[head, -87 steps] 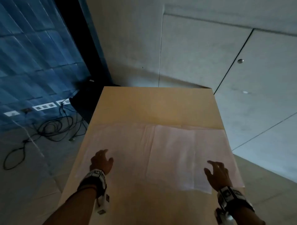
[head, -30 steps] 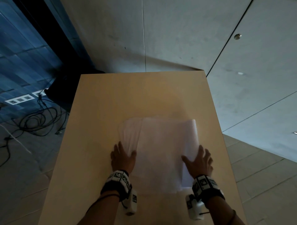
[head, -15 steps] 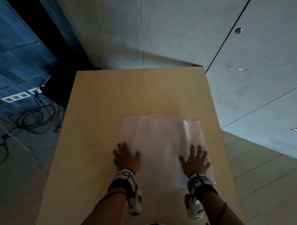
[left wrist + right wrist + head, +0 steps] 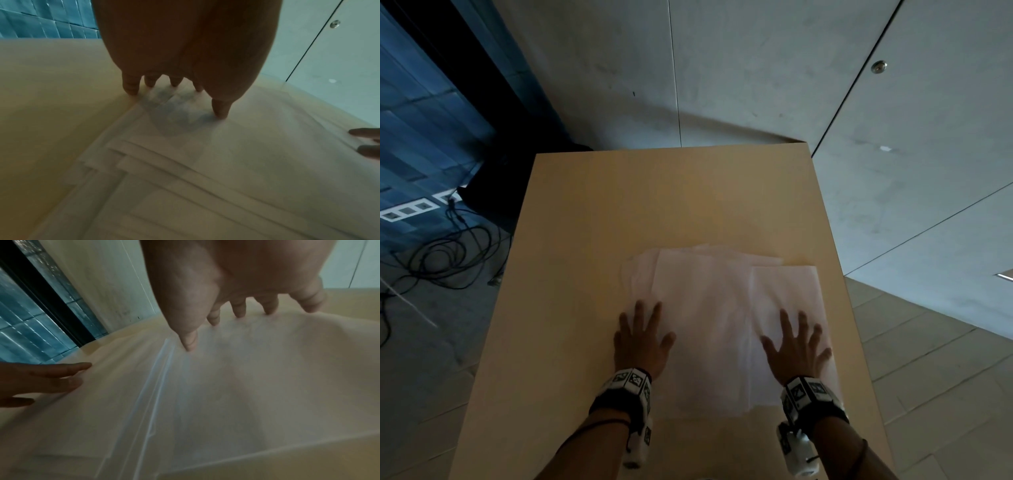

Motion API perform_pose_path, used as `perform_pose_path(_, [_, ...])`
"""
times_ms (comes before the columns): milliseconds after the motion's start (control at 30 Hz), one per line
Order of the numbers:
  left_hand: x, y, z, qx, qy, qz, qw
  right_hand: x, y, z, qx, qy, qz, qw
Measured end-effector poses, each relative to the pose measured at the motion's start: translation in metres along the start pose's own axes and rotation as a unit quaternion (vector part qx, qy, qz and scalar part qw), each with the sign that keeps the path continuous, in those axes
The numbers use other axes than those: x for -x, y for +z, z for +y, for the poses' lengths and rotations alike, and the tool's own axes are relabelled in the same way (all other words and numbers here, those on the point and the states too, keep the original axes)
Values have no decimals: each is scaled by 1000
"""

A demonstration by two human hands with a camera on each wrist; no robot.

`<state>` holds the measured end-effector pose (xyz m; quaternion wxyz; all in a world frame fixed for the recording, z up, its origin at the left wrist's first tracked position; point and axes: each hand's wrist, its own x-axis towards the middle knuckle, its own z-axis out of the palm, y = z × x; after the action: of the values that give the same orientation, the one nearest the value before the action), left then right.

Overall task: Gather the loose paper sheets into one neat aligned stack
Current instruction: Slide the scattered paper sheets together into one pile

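Several white paper sheets (image 4: 709, 318) lie overlapped in a loose pile on the tan table (image 4: 654, 192), with edges staggered at the left (image 4: 156, 155) and a top sheet offset to the right (image 4: 267, 378). My left hand (image 4: 642, 337) lies flat with spread fingers on the pile's left edge, the fingertips (image 4: 131, 87) pressing down. My right hand (image 4: 796, 346) lies flat with spread fingers on the right-hand sheet, the fingertips (image 4: 191, 344) touching the paper. Neither hand grips a sheet.
The table's right edge (image 4: 839, 291) runs close beside the pile. Bare tabletop extends beyond and to the left of the sheets. Cables (image 4: 441, 260) lie on the floor at the left, and a concrete wall (image 4: 722, 68) stands behind the table.
The sheets, once spread across the table's width, are now drawn into one overlapping pile. In the last second the right-hand sheet flattened and slid right; both hands spread flat.
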<state>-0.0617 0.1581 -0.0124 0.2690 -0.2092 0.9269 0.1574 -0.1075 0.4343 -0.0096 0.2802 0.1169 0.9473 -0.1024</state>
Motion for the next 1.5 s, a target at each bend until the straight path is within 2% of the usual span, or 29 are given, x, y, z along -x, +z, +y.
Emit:
perform_pose_path(167, [4, -1, 16, 26, -34, -10, 999, 7, 5, -13, -17, 2, -6, 1000])
perform_pose_path(333, [13, 3, 32, 23, -33, -17, 999, 11, 5, -18, -32, -5, -26, 999])
perform_pose_path(467, [12, -1, 12, 6, -25, -8, 1000, 7, 0, 0, -3, -5, -10, 1000])
perform_pose_path(600, [8, -4, -6, 17, -49, -12, 999, 3, -2, 20, -1, 17, -1, 1000])
perform_pose_path(767, [10, -3, 6, 28, -66, -18, 997, 8, 3, 13, -13, 14, -4, 1000])
perform_pose_path(900, [10, 1, 7, 26, -67, -17, 997, 10, -2, 13, -50, 32, 23, 998])
perform_pose_path(1033, [10, 1, 5, 28, -65, -24, 997, 5, -5, 23, -81, 70, 47, 993])
perform_pose_path(1400, [15, 4, 18, 14, -63, -30, 997, 5, 5, 45, -109, 72, 43, 990])
perform_pose_path(1500, [16, 3, 17, 3, -51, -24, 998, 2, 1, 60, -119, 93, 53, 987])
